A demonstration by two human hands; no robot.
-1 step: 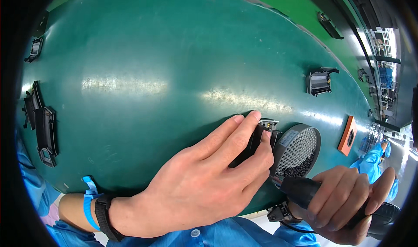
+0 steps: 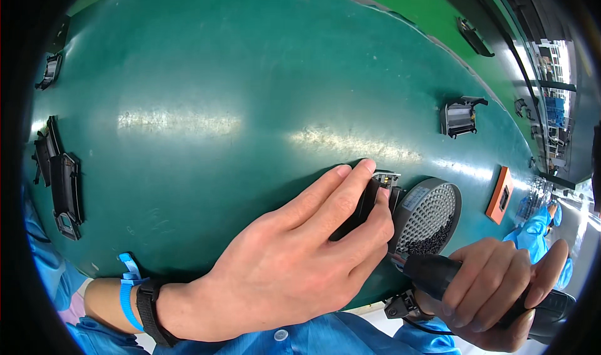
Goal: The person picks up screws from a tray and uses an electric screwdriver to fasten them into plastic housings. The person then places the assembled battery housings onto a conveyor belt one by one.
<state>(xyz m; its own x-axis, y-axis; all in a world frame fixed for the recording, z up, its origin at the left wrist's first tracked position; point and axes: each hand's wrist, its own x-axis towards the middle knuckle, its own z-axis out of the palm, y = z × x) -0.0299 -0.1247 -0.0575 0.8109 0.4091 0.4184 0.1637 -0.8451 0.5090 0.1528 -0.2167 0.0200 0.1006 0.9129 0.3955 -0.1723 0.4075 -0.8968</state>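
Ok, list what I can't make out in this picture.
- Head view: most of the black part, covered by the left hand.
- Head view: the middle of the black tool, wrapped by the right hand.
- Head view: the exact shape of the dark bits in the round grey tray, too small.
- Head view: what the co-worker in the blue sleeve is doing, too small and distorted near the right rim.

blue smock [image 2: 313,339], pale round button [image 2: 281,335], blue strap [image 2: 127,295] and black band [image 2: 150,312] on left wrist [image 2: 175,311], black device [image 2: 399,305] at right wrist [image 2: 428,305]
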